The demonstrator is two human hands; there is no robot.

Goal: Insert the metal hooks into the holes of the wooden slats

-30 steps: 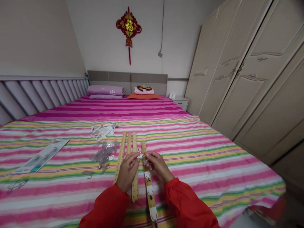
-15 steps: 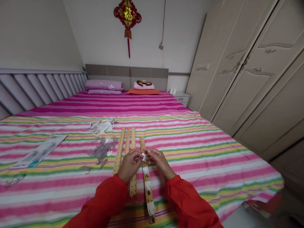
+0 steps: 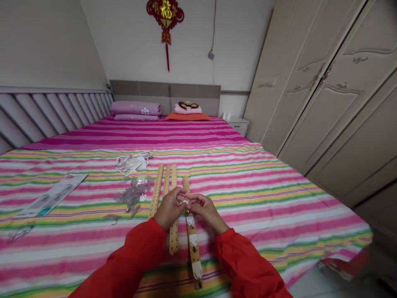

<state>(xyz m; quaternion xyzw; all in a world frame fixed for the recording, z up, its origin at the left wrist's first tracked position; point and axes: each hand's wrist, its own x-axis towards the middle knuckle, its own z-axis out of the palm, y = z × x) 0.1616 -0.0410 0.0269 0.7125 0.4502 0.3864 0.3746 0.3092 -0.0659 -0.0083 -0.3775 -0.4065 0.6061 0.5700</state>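
Note:
Over the far part of a perforated wooden strip (image 3: 190,234), my left hand (image 3: 170,208) pinches a small white adhesive hook (image 3: 185,202), its fingers closed. Meeting it from the other side, my right hand (image 3: 205,212) has its fingertips closed on the same hook. The fingers cover part of it. Nearer to me, three white-backed metal hooks sit in a row along the strip, the closest one (image 3: 197,270) at its near end. Left of it lie three more wooden strips; the rightmost one (image 3: 174,240) passes under my left hand.
Clear plastic packets with hooks (image 3: 134,192) lie to the left on the striped bedsheet (image 3: 266,207). Behind them is more crumpled packaging (image 3: 130,164). A long packaging card (image 3: 52,196) and a clear piece (image 3: 21,231) lie farther left. Wardrobes (image 3: 335,124) stand at right.
The white hook between my fingers has tilted and is now more covered. My right fingertips have shifted left, closer to my left hand. The view has tipped slightly downward.

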